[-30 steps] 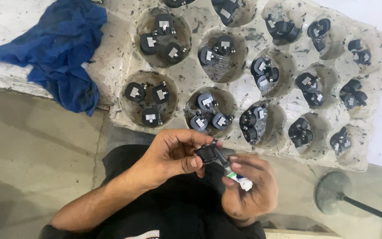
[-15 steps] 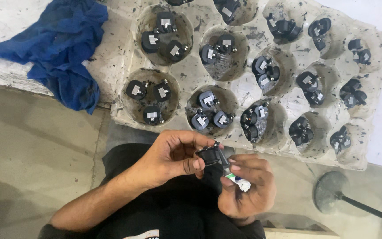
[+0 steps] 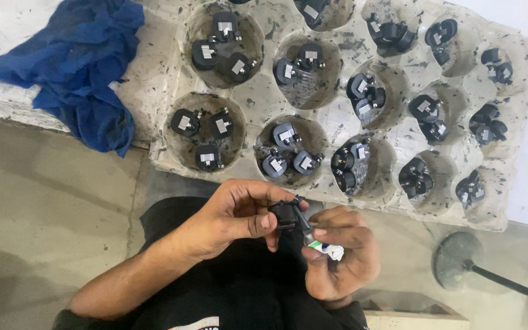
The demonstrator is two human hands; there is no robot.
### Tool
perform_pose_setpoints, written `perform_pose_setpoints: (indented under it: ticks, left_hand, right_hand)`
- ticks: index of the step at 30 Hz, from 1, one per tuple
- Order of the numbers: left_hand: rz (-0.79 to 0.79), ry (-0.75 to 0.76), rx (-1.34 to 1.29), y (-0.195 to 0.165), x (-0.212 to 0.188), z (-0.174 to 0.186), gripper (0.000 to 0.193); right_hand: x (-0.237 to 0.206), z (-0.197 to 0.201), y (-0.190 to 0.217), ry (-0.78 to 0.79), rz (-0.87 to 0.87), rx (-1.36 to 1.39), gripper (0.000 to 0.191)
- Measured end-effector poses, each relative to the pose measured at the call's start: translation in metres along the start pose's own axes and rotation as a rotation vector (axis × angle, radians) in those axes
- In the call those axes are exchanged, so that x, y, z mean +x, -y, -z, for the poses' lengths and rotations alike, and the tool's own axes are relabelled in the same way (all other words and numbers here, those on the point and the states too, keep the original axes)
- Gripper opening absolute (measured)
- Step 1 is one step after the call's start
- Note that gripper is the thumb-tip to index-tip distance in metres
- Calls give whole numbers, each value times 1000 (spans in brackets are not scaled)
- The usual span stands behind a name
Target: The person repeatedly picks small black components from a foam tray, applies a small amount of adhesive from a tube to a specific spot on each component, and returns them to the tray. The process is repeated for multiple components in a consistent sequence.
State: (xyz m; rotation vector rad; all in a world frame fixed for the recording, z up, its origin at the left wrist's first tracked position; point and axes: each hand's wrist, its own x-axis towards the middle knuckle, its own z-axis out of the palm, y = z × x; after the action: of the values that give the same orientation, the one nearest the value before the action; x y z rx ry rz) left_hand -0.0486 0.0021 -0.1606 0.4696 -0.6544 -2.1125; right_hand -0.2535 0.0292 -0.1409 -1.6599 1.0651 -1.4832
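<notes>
Head view looks straight down at two hands held close together over a dark lap, just below the near edge of a moulded tray (image 3: 264, 98). Left hand (image 3: 233, 214) pinches a small black part (image 3: 286, 214) between thumb and fingers; the fingers cover much of it, so its shape is hard to read. Right hand (image 3: 340, 263) is closed around a small tube (image 3: 325, 249) with a white and green end, its dark tip touching the black part. Most of the tube is buried in the fist.

On the tabletop (image 3: 7, 104) the tray is grey, stained and speckled, with round cups that each hold two or three like black parts (image 3: 209, 131) bearing pale labels. Its top row is cut off by the upper edge, and the cups at the far right are partly in shadow. A crumpled blue cloth (image 3: 87, 67) lies beside the tray, overlapping its left edge. At lower right a round dark base with a thin rod (image 3: 459, 260) runs out of view.
</notes>
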Motion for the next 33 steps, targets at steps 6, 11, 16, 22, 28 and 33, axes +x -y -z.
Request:
perform_pose_setpoints:
  ticks: [6, 11, 16, 22, 28, 33]
  left_hand:
    - [15, 50, -114, 0, 2, -2, 55]
    - [-51, -31, -32, -9, 8, -14, 46]
    - [-254, -123, 478, -47, 19, -29, 46]
    - [-416, -119, 1136, -104, 94, -19, 41]
    - [-596, 19, 1899, -113, 152, -7, 37]
    - [-454, 24, 2112, -107, 172, -1, 39]
  right_hand:
    - [5, 7, 7, 29, -17, -28, 21]
    - [8, 7, 10, -33, -18, -79, 25]
    - [1, 8, 3, -320, 39, 152, 30]
    - [-7, 20, 7, -292, 74, 101, 30]
    - [-11, 28, 15, -231, 35, 46, 31]
    - [-8, 36, 12, -235, 20, 40, 29]
